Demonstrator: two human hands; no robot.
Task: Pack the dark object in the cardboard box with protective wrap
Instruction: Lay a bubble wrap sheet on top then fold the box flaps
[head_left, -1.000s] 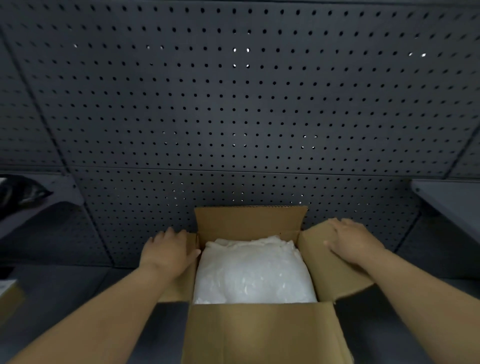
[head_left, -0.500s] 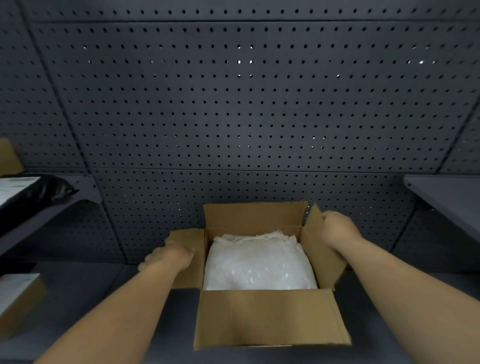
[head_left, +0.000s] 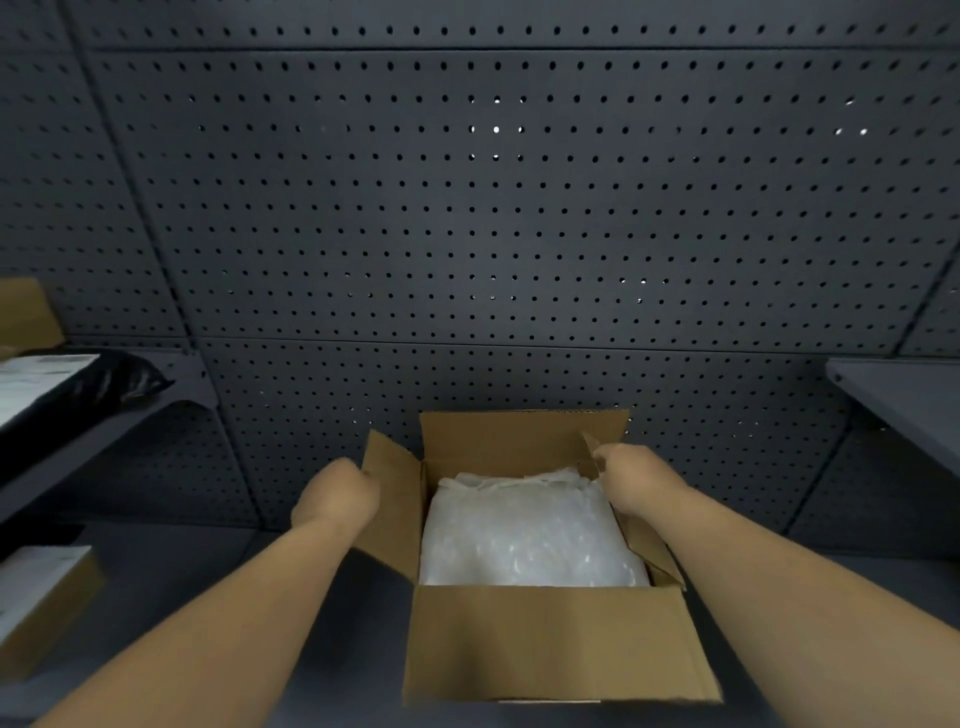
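A white bubble-wrapped bundle (head_left: 530, 530) fills the open brown cardboard box (head_left: 550, 644) on the dark grey table (head_left: 322, 623). The left hand (head_left: 340, 493) grasps the raised left flap (head_left: 392, 499); the right hand (head_left: 636, 480) curls round the right flap (head_left: 652, 556), both forearms reaching forward.

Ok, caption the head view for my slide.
Both hands, left hand and right hand, grip side flaps of cardboard box over bubble wrap.

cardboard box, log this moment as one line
cardboard box open | bubble wrap inside | left hand grips left flap | right hand grips right flap
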